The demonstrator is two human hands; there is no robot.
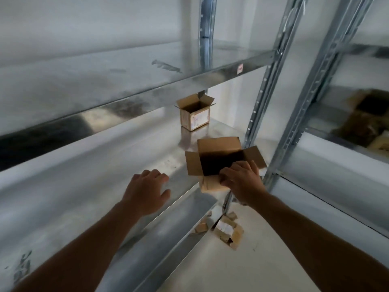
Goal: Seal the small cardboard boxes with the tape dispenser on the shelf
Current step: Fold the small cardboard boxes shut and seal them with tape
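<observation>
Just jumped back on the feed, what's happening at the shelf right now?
A person is working at a metal shelf. Their right hand grips the near flap of an open cardboard box at the shelf's front edge; its other flaps are spread, so it is not sealed. The left hand is open over the shelf beside it, holding nothing. A second small box stands farther back, also open. No tape dispenser is in view. Cardboard pieces lie on the floor below.

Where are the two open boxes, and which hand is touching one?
near box (219, 145), head view, its back flap.
far box (200, 119), head view, its labelled side.
right hand (244, 182), head view, back of hand, gripping near box.
</observation>
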